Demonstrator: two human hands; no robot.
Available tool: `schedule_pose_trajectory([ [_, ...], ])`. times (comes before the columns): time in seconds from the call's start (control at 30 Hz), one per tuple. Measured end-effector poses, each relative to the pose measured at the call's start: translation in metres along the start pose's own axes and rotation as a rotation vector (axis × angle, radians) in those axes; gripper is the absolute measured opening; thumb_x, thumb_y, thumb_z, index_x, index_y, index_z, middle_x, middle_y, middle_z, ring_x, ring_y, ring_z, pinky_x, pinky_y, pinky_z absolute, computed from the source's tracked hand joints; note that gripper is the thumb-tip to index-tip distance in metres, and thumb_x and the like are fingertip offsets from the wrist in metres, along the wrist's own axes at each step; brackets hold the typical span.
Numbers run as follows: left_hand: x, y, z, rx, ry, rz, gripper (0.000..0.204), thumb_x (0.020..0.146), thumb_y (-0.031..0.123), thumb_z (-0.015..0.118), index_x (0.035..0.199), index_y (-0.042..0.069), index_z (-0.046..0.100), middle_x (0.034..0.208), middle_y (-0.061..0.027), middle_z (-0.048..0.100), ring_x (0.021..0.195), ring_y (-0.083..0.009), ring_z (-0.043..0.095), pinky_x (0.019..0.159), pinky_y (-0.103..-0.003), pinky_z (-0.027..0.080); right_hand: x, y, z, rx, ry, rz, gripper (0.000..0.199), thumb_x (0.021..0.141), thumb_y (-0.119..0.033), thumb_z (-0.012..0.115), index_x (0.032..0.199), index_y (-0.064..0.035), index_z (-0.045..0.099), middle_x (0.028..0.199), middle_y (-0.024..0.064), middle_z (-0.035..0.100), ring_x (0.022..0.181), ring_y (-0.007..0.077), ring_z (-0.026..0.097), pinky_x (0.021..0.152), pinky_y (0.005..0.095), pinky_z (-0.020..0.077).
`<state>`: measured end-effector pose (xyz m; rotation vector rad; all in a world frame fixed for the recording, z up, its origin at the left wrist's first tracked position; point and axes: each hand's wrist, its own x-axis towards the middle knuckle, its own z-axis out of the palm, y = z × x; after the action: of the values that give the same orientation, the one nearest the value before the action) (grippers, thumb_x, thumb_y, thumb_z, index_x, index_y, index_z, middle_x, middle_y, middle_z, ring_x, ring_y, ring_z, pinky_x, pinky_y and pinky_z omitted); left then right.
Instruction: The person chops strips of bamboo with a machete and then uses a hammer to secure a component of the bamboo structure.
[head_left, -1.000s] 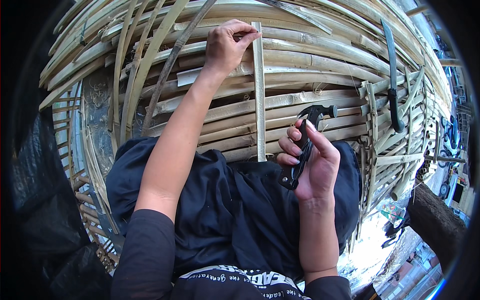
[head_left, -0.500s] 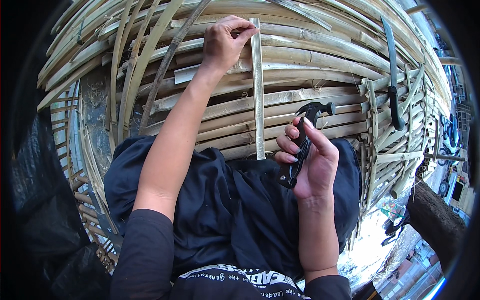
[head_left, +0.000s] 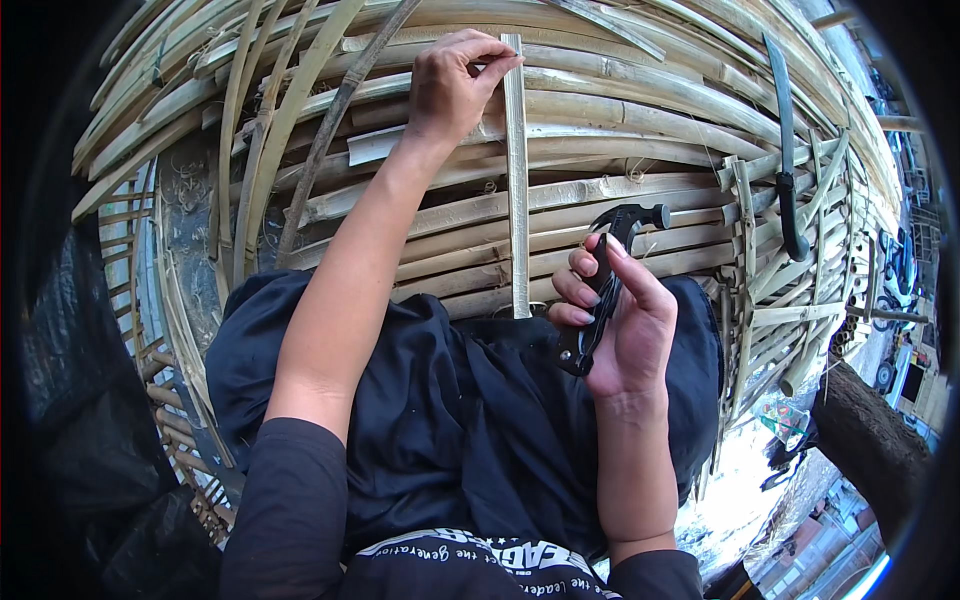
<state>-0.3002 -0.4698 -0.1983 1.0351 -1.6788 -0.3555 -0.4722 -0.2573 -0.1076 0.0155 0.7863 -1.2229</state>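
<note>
My left hand (head_left: 452, 82) is closed in a pinch, its thumb and forefinger meeting at the upper end of a narrow split-bamboo strip (head_left: 517, 190). Anything small between those fingertips is too tiny to make out. The strip lies across the long bamboo slats (head_left: 590, 150), running from the far side toward my lap. Lower and to the right, my right hand (head_left: 630, 325) is wrapped around a black multi-tool hammer (head_left: 622, 222) with folded handles. The tool's head points up and away, with its striking face to the right, above the slats and apart from the strip.
A long dark blade with a black handle (head_left: 790, 200) rests on the slats at the right. Loose bamboo pieces (head_left: 300, 110) lie crosswise at the left. Tied bamboo latticework (head_left: 770, 290) rises at my right, with a thick trunk (head_left: 875, 430) beyond.
My left hand has inched slightly to the right together with the strip's upper end. The right hand and the multi-tool hammer stay in place.
</note>
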Motion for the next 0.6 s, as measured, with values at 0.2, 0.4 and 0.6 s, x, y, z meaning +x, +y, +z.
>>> schedule_pose_trajectory([
  [0.2, -0.0022, -0.0021, 0.0033, 0.009, 0.029, 0.022, 0.013, 0.084, 0.015, 0.080, 0.089, 0.004, 0.076, 0.089, -0.0049, 0.074, 0.074, -0.0144, 0.071, 0.062, -0.025, 0.056, 0.0005, 0.0010, 0.0021, -0.005, 0.037, -0.006, 0.019, 0.100, -0.020, 0.053, 0.108, -0.0034, 0.058, 0.088, 0.0020, 0.052, 0.071, 0.0107, 0.044, 0.058, 0.0241, 0.0399],
  [0.4, -0.0020, -0.0012, 0.0033, 0.014, 0.040, 0.043, 0.011, 0.083, 0.013, 0.080, 0.088, 0.005, 0.076, 0.089, -0.0043, 0.074, 0.073, -0.0132, 0.070, 0.060, -0.025, 0.055, 0.0012, 0.0006, 0.0002, 0.007, 0.011, 0.009, 0.019, 0.100, -0.019, 0.054, 0.109, -0.0032, 0.058, 0.088, 0.0021, 0.052, 0.071, 0.0109, 0.045, 0.058, 0.0242, 0.0402],
  [0.6, -0.0029, -0.0005, 0.0033, 0.005, 0.045, 0.050, 0.009, 0.082, 0.012, 0.080, 0.086, 0.005, 0.076, 0.088, -0.0041, 0.074, 0.072, -0.0131, 0.070, 0.059, -0.025, 0.055, 0.0028, 0.0017, -0.0016, 0.006, 0.015, 0.019, 0.018, 0.100, -0.019, 0.054, 0.108, -0.0033, 0.058, 0.088, 0.0024, 0.052, 0.071, 0.0114, 0.045, 0.057, 0.0245, 0.0399],
])
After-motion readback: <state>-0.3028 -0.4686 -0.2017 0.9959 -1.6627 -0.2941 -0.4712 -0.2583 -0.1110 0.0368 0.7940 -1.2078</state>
